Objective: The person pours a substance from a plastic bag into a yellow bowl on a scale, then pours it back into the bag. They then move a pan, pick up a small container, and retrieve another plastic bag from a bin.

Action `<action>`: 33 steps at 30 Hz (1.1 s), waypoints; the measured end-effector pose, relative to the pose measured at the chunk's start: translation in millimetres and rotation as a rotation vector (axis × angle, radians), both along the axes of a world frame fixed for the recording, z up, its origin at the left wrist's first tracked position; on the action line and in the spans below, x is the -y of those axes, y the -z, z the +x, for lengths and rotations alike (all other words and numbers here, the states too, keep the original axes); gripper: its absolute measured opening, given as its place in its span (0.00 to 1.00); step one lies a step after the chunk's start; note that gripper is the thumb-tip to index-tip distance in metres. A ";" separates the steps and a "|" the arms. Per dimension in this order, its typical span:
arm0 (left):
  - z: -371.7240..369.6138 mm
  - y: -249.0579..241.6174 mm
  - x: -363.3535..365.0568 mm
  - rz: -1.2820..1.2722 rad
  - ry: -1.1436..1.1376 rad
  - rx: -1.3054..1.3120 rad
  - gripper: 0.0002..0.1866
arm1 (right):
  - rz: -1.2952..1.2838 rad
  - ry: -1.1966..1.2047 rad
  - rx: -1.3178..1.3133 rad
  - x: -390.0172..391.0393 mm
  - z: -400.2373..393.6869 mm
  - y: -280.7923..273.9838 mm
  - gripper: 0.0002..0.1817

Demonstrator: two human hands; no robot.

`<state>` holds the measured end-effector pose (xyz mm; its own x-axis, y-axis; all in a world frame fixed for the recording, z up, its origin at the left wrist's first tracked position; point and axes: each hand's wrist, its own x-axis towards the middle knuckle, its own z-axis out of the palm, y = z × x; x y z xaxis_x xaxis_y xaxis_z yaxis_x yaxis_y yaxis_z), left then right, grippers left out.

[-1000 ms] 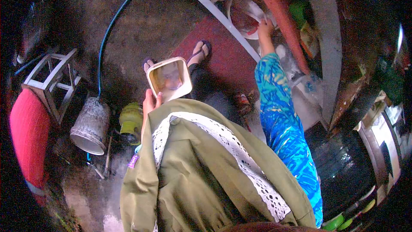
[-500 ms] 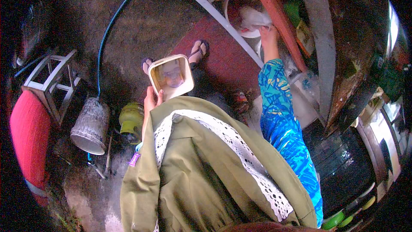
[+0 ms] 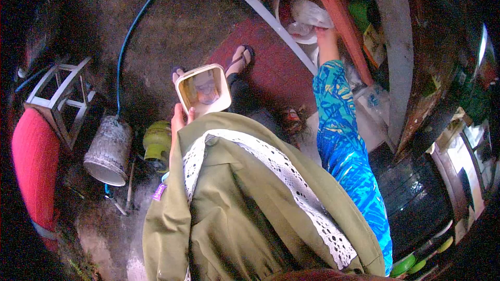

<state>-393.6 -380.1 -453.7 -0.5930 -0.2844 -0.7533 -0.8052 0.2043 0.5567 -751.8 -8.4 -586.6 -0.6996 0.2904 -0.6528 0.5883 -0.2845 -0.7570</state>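
Note:
My left hand [image 3: 183, 116] grips the near-left side of a square, cream plastic container [image 3: 223, 102], holding it in front of my body. The container's mouth faces up; a brownish, shiny patch shows inside, and I cannot make out what it is. My right hand [image 3: 325, 36] reaches into a round white bucket [image 3: 279, 14] at the upper right. A white, translucent plastic bag [image 3: 311, 12] lies against its fingertips and hides them, so their grip does not show. A smaller clear bag [image 3: 299, 29] sits beside it in the bucket.
A red-brown bar [image 3: 336, 15] and a pale grey rail [image 3: 268, 16] flank the bucket. Left of me stand a weathered grey cylinder [image 3: 107, 148], a green gas cylinder [image 3: 157, 143] and a white frame [image 3: 65, 93]. A blue hose [image 3: 125, 47] crosses the floor.
In the bucket the white bag has shifted and bulges more above my right fingers, and the clear bag beside it shows more plainly. The container has moved slightly left in view.

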 end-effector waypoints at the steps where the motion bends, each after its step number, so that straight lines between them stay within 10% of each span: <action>1: -0.3 0.7 0.1 0.002 0.002 0.028 0.15 | -0.035 0.009 0.012 2.4 -2.6 -1.7 0.22; 15: 23.7 27.9 -5.6 -0.028 -0.080 -0.007 0.13 | -0.311 0.111 0.105 12.8 -2.4 -4.5 0.24; 27: 18.1 24.1 -2.8 -0.033 -0.001 0.033 0.13 | 0.815 0.172 0.029 40.4 2.0 31.4 0.29; 33: 17.2 21.3 -2.6 -0.062 0.000 0.005 0.14 | 0.826 -0.186 0.100 41.3 10.5 18.8 0.32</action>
